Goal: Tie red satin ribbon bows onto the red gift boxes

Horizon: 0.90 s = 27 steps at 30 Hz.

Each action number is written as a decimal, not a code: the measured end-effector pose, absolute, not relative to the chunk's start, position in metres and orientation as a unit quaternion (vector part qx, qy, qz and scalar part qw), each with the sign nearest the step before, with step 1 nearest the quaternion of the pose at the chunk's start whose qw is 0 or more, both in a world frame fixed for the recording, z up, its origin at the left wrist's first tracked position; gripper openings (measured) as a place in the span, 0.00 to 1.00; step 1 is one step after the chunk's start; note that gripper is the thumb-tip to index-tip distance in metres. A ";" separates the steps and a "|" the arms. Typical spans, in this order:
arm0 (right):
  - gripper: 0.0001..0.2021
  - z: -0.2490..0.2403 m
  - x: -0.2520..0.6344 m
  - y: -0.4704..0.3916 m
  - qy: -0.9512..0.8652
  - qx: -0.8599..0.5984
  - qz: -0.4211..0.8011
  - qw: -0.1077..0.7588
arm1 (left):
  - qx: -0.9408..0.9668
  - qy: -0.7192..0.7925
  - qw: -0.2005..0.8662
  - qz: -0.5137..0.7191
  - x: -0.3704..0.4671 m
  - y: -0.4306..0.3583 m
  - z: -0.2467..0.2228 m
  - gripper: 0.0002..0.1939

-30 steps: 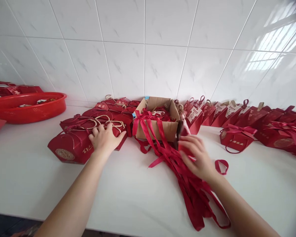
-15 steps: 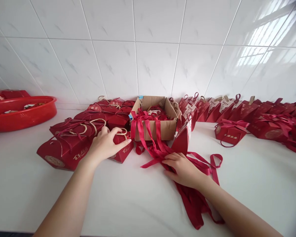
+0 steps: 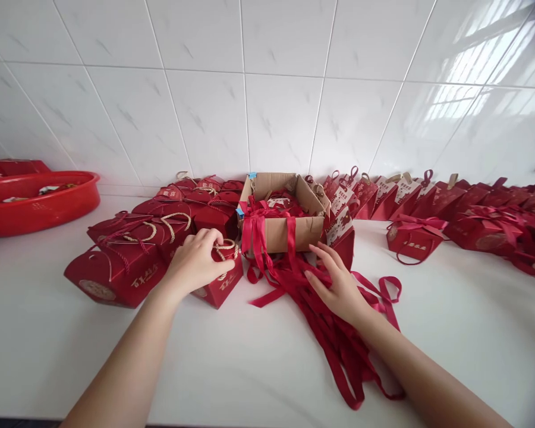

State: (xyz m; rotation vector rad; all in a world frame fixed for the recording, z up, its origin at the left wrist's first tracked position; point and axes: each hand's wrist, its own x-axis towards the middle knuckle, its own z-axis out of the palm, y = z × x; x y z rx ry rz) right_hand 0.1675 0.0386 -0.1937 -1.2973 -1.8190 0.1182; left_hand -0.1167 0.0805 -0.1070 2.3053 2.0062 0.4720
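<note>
Gripping a red box's (image 3: pixel 218 276) rope handle, the left hand (image 3: pixel 196 261) closes; the right hand (image 3: pixel 339 285) lies open on ribbons (image 3: pixel 334 333), which could snag and drag.

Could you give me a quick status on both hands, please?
Left hand on small red gift box, fingers at rope handle. Right hand open on red ribbons. Cardboard box between.

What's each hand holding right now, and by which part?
The left hand grips a small red gift box by its top, at the rope handle. The right hand rests open on loose red ribbons.
</note>
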 end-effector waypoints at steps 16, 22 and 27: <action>0.32 -0.195 0.225 0.068 -0.574 -0.679 0.098 0.447 | 0.883 0.422 0.171 0.116 -0.098 0.062 -0.104 0.22; 0.26 -0.183 0.225 0.068 -0.510 -0.752 0.075 0.411 | 0.853 0.492 0.121 0.126 -0.087 0.064 -0.112 0.41; 0.29 -0.173 0.253 0.069 -0.444 -0.808 0.025 0.386 | 0.847 0.508 0.111 0.111 -0.085 0.066 -0.112 0.43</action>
